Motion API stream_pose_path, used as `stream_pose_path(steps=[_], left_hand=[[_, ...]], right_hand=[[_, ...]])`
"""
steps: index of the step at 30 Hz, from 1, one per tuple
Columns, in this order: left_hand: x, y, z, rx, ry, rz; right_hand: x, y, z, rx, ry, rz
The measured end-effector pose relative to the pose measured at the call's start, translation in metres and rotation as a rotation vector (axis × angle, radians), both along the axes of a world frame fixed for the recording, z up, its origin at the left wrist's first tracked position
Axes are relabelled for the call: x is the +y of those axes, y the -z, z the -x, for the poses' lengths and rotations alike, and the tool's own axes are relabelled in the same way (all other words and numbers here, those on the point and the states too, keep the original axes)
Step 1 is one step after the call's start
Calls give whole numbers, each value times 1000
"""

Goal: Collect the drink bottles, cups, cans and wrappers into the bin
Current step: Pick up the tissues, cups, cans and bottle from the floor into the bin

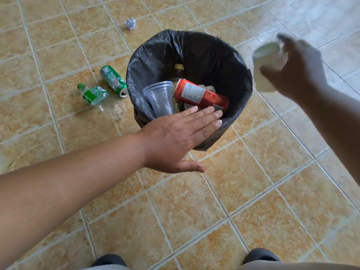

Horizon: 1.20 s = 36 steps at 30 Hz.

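Observation:
A bin lined with a black bag (229, 55) stands on the tiled floor. Inside it lie a red can (196, 93), a clear plastic cup (160, 97) and a dark bottle (178, 70). My left hand (175, 137) is flat and open over the bin's near rim, holding nothing. My right hand (298, 65), blurred, grips a white cup (265, 61) just right of the bin's rim. Left of the bin on the floor lie a green can (113, 80) and a crushed clear bottle with a green label (97, 96). A crumpled paper wrapper (130, 23) lies farther back.
Beige floor tiles (253, 191) stretch all around the bin. My two shoes (263, 255) show at the bottom edge.

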<state>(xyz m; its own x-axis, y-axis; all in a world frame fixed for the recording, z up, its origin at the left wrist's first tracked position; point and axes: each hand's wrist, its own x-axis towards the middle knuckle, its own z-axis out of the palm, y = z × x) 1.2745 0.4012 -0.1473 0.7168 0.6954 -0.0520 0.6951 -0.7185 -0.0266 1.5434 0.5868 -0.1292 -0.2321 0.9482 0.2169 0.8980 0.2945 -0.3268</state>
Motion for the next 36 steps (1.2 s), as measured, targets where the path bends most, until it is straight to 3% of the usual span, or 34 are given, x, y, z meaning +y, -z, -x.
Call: stream_pose_path(steps=[3,5,9,14,28,36], left_hand=[[1,0,0,10,-7,21],[1,0,0,12,-20,50],[1,1,0,11,-24,70],[0,-1,0,10,-12,22],[2,4,1,-5,3,-4],[7,13,17,-92,14,-120]], right_hand=[[-14,-33,32,238,-74,-266],[-26,-44,56,289,-169,-326],[-37,-37,92,112,-350,-216],[-31,-7,104,-172,-372,-40],[-37,14,74,-6,-387,-41],[-37,21,68,39,-385,-71]])
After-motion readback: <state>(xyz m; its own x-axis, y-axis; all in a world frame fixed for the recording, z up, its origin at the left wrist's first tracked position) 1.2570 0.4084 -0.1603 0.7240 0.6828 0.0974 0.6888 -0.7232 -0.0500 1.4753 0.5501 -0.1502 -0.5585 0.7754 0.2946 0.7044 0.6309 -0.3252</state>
